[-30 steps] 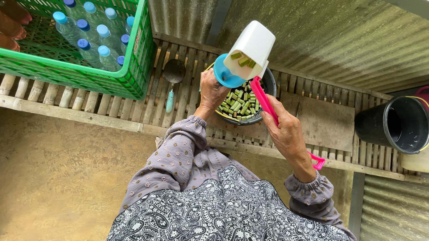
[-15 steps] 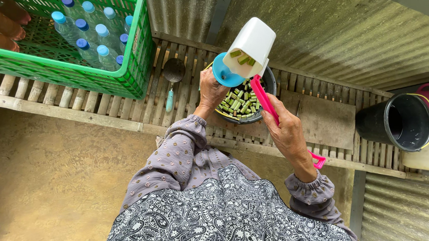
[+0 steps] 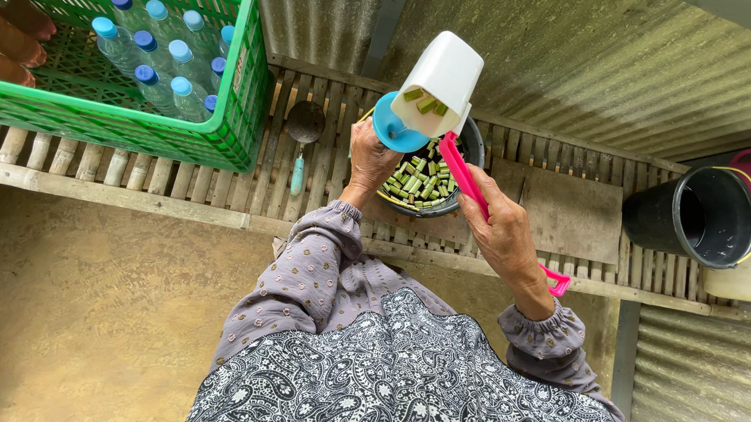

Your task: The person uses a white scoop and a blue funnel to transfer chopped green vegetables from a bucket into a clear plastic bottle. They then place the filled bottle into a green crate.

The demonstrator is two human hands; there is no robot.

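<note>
Your left hand [image 3: 371,155] stays clamped on the tilted white container [image 3: 441,77]; fewer green pieces [image 3: 422,102] remain inside, more fill the bowl [image 3: 469,147]. Right hand [image 3: 504,235] grips the pink tool [image 3: 463,173].

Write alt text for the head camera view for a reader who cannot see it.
Seen from above, a person's left hand tips a white container with a blue handle over a dark bowl of chopped green stalks, while the right hand works a pink utensil at its mouth. A green crate of water bottles and a black bucket flank them on a slatted wooden bench.
</note>
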